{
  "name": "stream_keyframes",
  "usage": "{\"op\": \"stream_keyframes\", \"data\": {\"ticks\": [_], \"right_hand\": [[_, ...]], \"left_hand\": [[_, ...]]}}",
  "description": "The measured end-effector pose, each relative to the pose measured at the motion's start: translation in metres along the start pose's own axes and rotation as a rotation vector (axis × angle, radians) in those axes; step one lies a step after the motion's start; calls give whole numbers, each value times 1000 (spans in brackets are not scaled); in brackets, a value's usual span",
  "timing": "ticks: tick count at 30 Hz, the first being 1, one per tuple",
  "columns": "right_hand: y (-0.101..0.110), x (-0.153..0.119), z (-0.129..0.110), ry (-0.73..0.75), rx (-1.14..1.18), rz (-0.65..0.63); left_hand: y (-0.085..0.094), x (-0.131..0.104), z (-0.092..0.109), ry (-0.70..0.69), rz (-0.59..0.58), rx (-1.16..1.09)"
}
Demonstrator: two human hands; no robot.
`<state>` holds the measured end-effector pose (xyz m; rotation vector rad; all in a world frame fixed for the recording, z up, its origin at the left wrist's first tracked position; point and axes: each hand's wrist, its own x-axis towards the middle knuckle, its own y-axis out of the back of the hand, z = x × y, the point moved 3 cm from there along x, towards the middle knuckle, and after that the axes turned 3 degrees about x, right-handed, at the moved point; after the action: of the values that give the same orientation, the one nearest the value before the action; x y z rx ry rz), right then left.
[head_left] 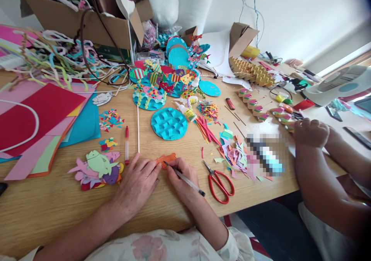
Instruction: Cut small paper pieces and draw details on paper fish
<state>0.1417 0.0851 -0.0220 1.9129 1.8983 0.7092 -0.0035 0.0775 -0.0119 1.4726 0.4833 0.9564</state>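
An orange paper fish [166,161] lies on the wooden table between my hands, with some dark lines drawn on it. My right hand [183,176] is closed around a black pen [189,182], whose tip touches the fish. My left hand [138,182] rests flat, its fingertips at the fish's left edge. To its left is a pile of cut paper fish [100,164] in green, pink and purple. A red marker [126,145] lies just beyond the left hand. Red-handled scissors [220,185] lie partly open right of my right hand.
A blue textured disc [169,123] and glue bottles [187,112] lie ahead. Paper scraps [236,153] spread to the right. Coloured sheets [43,122] and pipe cleaners [55,56] cover the left. Another person's hands [311,133] rest at the right.
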Motion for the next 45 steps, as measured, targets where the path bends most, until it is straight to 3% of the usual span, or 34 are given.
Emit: {"op": "stream_keyframes", "data": {"ticks": [23,29,45], "right_hand": [[2,-2,-5,27,-8,-22],[4,-3,-2,18,29,43],[3,-2,-4,9,-18,-11]], "left_hand": [[-1,0,1,-4,29,-7],[-1,0,1,-3,33,-22],[0,0,0,-8,12,-29]]}}
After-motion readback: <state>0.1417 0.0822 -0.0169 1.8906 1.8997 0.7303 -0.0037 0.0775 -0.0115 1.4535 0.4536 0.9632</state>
